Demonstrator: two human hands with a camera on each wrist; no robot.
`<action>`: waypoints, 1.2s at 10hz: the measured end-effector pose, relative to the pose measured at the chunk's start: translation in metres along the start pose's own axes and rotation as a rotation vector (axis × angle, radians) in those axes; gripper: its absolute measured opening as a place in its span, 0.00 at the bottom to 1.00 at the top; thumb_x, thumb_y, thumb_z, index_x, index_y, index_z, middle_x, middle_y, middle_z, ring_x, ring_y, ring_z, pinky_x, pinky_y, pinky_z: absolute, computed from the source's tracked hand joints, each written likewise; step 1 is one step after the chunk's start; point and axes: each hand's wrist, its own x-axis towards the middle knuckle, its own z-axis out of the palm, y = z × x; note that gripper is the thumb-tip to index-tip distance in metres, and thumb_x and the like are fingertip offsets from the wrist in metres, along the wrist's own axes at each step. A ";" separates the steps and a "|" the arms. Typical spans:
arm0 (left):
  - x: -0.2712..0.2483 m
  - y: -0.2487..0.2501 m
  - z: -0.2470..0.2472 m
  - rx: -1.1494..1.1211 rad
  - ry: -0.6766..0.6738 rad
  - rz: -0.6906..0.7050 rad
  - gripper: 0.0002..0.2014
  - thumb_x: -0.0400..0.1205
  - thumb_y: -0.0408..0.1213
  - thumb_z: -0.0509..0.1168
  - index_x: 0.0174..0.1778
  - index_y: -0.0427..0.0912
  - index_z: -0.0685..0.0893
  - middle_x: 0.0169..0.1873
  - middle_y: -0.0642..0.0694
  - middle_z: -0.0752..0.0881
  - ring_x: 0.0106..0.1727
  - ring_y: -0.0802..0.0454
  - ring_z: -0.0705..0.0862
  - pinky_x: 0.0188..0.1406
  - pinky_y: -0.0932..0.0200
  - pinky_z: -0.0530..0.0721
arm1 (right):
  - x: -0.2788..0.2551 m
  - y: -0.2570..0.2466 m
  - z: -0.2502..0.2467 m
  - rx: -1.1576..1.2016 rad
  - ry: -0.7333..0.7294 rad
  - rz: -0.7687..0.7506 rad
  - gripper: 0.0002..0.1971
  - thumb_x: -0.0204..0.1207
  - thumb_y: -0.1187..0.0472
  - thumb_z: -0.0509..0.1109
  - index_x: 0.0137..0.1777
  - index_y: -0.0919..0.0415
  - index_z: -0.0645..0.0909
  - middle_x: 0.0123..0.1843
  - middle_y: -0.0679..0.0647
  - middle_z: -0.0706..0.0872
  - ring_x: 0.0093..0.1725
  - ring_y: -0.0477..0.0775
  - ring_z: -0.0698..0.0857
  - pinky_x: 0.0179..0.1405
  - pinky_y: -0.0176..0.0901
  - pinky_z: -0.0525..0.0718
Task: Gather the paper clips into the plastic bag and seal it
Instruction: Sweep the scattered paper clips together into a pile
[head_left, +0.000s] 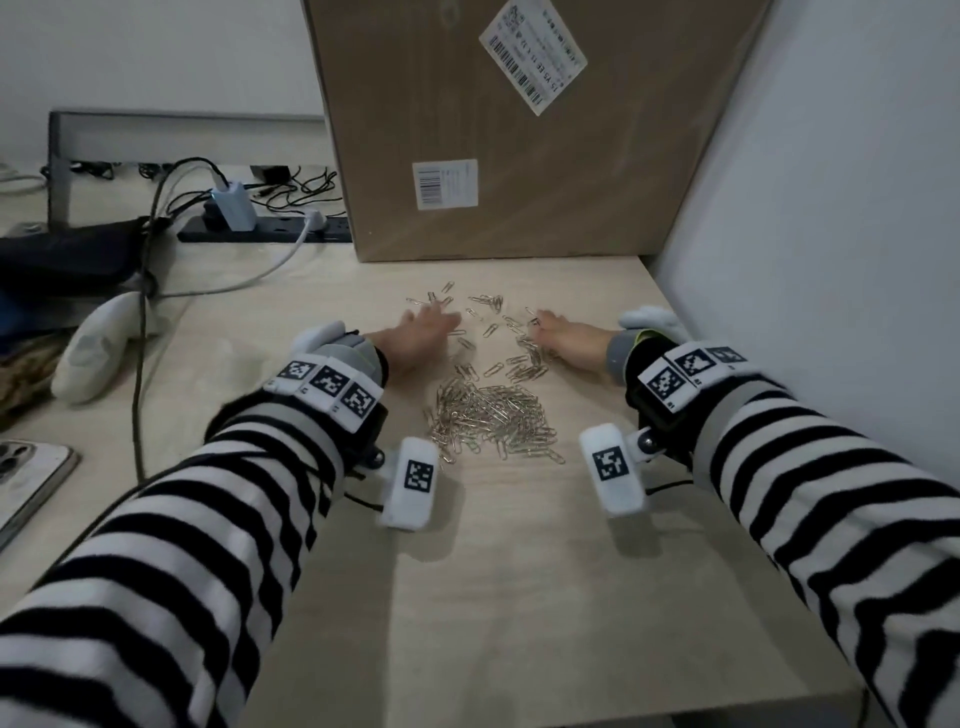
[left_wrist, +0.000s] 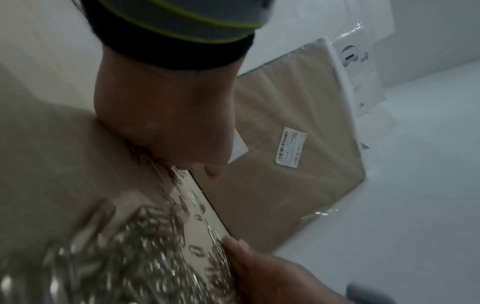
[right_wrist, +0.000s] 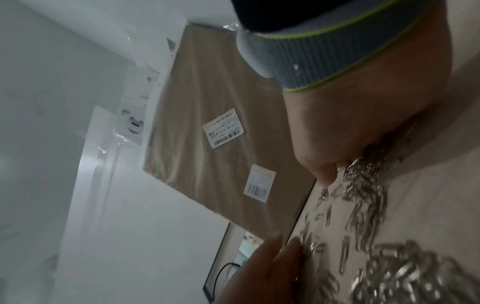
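Note:
Silver paper clips lie on the pale wooden desk (head_left: 519, 571). A dense pile (head_left: 491, 418) sits between my wrists, and loose clips (head_left: 485, 301) are scattered farther back toward the box. My left hand (head_left: 436, 319) rests on the desk left of the scattered clips, fingers straight and touching some. My right hand (head_left: 543, 319) rests on its edge to their right, against a row of clips (head_left: 530, 364). The left wrist view shows the left hand (left_wrist: 166, 115) with blurred clips (left_wrist: 135, 257) beside it. The right wrist view shows the right hand (right_wrist: 350, 123) with clips (right_wrist: 369, 185) along its edge. No plastic bag is in view.
A big cardboard box (head_left: 519, 130) stands just behind the clips, and a white wall (head_left: 831, 208) borders the desk's right side. To the left are a power strip (head_left: 270, 231) with cables, a dark cloth (head_left: 67, 260), a white soft object (head_left: 98, 348) and a phone (head_left: 26, 478).

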 end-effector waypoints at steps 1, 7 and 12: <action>-0.010 0.006 0.015 -0.021 -0.131 0.077 0.32 0.87 0.57 0.40 0.84 0.45 0.44 0.84 0.49 0.41 0.84 0.50 0.38 0.82 0.44 0.38 | -0.007 0.000 0.015 0.085 -0.062 -0.070 0.32 0.84 0.45 0.50 0.83 0.54 0.44 0.85 0.48 0.43 0.84 0.49 0.43 0.81 0.45 0.42; 0.022 -0.017 -0.036 -0.062 0.048 -0.040 0.26 0.89 0.47 0.47 0.83 0.44 0.54 0.84 0.44 0.46 0.84 0.44 0.47 0.82 0.45 0.44 | 0.024 -0.010 -0.027 -0.214 0.039 0.102 0.35 0.84 0.40 0.41 0.83 0.62 0.42 0.86 0.57 0.46 0.84 0.59 0.50 0.81 0.51 0.52; 0.072 0.025 -0.010 -0.348 -0.178 0.001 0.23 0.86 0.54 0.53 0.62 0.40 0.81 0.55 0.41 0.85 0.52 0.47 0.84 0.58 0.53 0.80 | 0.067 -0.028 -0.005 0.184 -0.014 0.006 0.34 0.80 0.36 0.51 0.77 0.61 0.66 0.76 0.56 0.72 0.75 0.57 0.71 0.77 0.53 0.66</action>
